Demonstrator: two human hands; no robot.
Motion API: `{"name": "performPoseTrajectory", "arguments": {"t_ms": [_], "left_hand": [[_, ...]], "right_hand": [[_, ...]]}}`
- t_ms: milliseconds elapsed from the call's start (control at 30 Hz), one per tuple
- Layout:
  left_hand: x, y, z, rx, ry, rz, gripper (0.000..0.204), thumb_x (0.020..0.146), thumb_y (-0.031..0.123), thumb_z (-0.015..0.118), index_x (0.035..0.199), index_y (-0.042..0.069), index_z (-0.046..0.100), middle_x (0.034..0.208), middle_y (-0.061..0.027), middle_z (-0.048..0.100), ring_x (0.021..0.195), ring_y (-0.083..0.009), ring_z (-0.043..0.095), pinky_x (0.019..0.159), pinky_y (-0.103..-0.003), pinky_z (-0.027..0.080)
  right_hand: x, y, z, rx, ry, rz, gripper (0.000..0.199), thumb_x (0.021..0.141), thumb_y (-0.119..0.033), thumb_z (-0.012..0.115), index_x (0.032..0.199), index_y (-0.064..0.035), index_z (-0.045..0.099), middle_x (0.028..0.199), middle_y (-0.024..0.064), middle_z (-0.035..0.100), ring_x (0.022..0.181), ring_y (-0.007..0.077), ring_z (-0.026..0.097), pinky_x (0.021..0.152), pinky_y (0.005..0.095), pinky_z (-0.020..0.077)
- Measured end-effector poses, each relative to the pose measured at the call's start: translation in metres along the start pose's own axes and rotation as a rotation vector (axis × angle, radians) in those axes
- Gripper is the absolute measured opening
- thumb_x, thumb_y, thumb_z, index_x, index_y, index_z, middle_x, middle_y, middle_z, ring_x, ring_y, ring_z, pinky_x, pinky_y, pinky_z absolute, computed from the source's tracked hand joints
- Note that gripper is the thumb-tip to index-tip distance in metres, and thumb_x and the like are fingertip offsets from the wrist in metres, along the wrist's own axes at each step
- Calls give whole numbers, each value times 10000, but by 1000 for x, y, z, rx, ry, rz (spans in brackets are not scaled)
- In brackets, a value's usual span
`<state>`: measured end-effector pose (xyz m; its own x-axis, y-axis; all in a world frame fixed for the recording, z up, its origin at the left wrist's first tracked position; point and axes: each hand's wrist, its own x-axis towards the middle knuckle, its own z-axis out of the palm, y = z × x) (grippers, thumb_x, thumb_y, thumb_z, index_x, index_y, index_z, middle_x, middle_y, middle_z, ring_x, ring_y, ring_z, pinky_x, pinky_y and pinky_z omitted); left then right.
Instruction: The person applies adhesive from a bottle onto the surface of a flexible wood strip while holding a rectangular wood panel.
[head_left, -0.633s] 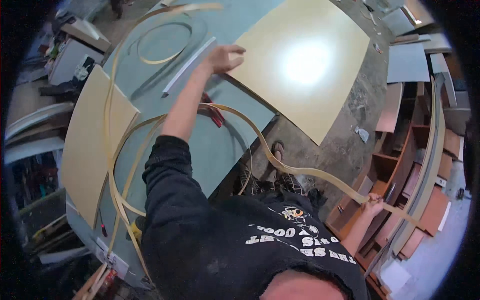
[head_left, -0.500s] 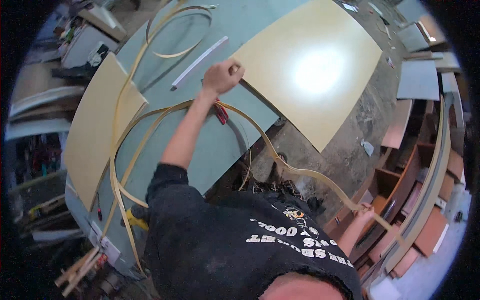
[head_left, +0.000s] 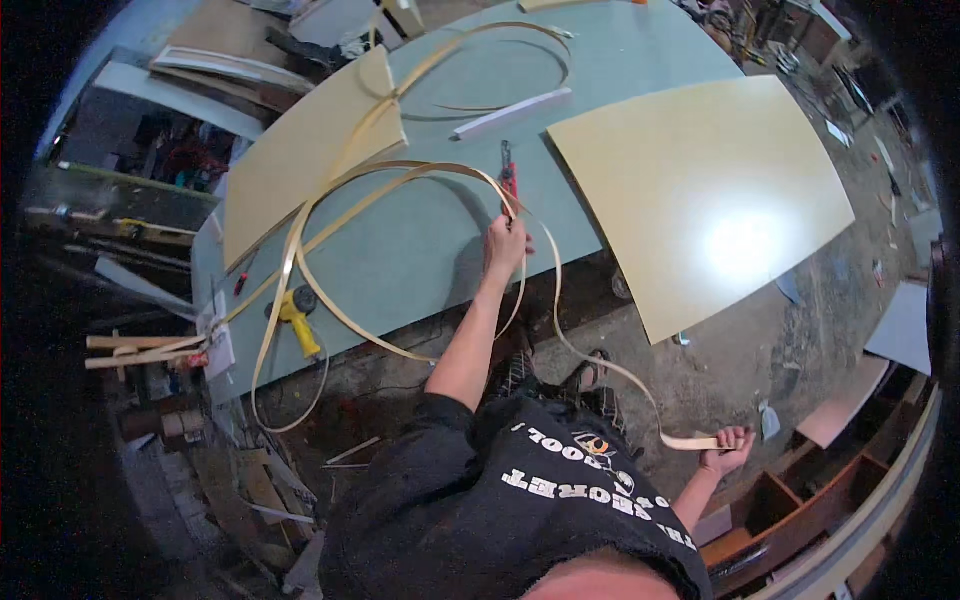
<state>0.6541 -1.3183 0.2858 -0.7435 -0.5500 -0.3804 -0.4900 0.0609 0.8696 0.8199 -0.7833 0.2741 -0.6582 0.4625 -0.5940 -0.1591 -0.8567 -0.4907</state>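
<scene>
A long, thin tan strip of edge banding (head_left: 430, 163) runs in wide loops over a grey-green table. My left hand (head_left: 506, 248) is closed around it near the table's front edge, just below a red-handled tool (head_left: 510, 182) lying on the tabletop. From there the banding sags in a wavy line over the floor to my right hand (head_left: 730, 452). My right hand, held low and out to the right, grips the banding close to its end with bent fingers. A white straight strip (head_left: 512, 113) lies beyond my left hand.
One pale yellow panel (head_left: 690, 180) overhangs the table's right edge; another yellow panel (head_left: 310, 150) lies at the left. A yellow pistol-shaped tool (head_left: 298, 318) sits near the left front corner. Brown wooden compartments (head_left: 780, 510) stand at lower right. The table (head_left: 400, 260) has loops across it.
My left hand has come down from above the table, nearer to me, and closed on the banding. My right hand still grips the banding, now nearer its end. The whole view has turned.
</scene>
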Motion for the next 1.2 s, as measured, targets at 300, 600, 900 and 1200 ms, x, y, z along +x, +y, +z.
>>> {"name": "performPoseTrajectory", "arguments": {"t_ms": [300,600,900,1200], "left_hand": [[-108,41,-78,-103,-17,227,251,968,300,469,846,81,447,575,5,444,464,-90,452,416,-262,361],[-102,-9,-162,183,88,240,416,888,396,625,849,-8,536,724,-123,547,736,-216,535,675,-370,452],[-84,-16,-352,624,126,196,383,821,359,697,944,2,634,774,-178,653,750,-261,658,657,-381,499],[-28,17,-654,1252,659,363,405,910,384,518,938,5,656,919,-269,637,907,-447,611,774,-501,490]], "right_hand": [[-40,102,179,-618,-602,345,432,982,-187,447,1387,-46,393,869,15,530,470,36,416,387,167,344],[-36,247,269,-423,-1068,366,439,958,-199,516,1333,-1,398,852,17,549,470,24,389,388,159,335],[187,-7,333,-260,-508,-226,352,944,-174,482,1253,-17,418,792,-1,449,674,92,461,604,221,422],[234,-109,263,-180,-328,-306,279,923,-203,497,1116,-22,409,792,30,442,707,128,464,608,264,426]]}}
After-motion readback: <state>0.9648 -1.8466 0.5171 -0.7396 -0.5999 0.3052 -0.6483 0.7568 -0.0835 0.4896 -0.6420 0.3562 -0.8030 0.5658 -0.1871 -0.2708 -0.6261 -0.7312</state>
